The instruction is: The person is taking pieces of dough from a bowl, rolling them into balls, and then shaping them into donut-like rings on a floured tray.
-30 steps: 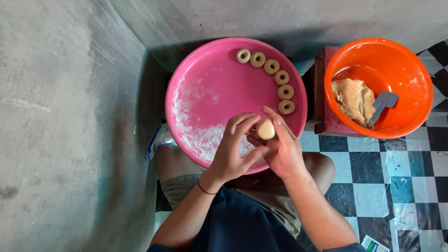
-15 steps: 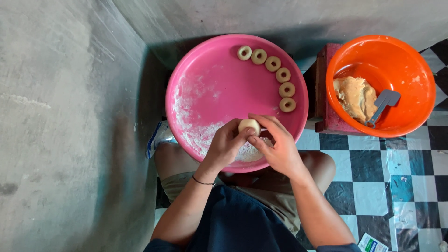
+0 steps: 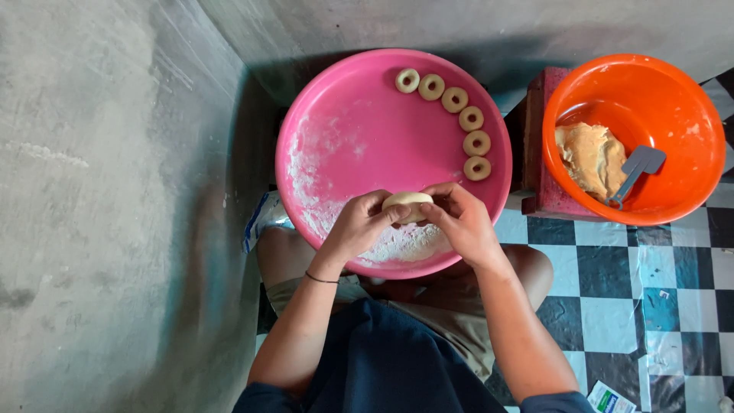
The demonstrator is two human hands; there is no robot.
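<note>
Both hands, left point(image 3: 359, 227) and right point(image 3: 457, 222), pinching dough ball point(image 3: 407, 205) mid-frame; six rings point(image 3: 454, 99) done upper tray point(image 3: 359, 138), dough point(image 3: 590, 157) left in bowl point(image 3: 673, 92).

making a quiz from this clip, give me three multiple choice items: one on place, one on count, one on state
1. Where do the dough rings lie?
A. along the far right rim of the pink basin
B. in the orange bowl
C. on the checkered floor

2. How many dough rings are there?
A. four
B. six
C. nine

3. How is the dough piece held?
A. it lies alone in the flour
B. only the right hand grips it
C. between the fingers of the left hand and the right hand

Key: 1 A, the rings curve along that rim; 2 B, six show in the arc; 3 C, fingertips of both hands press its sides.
</note>
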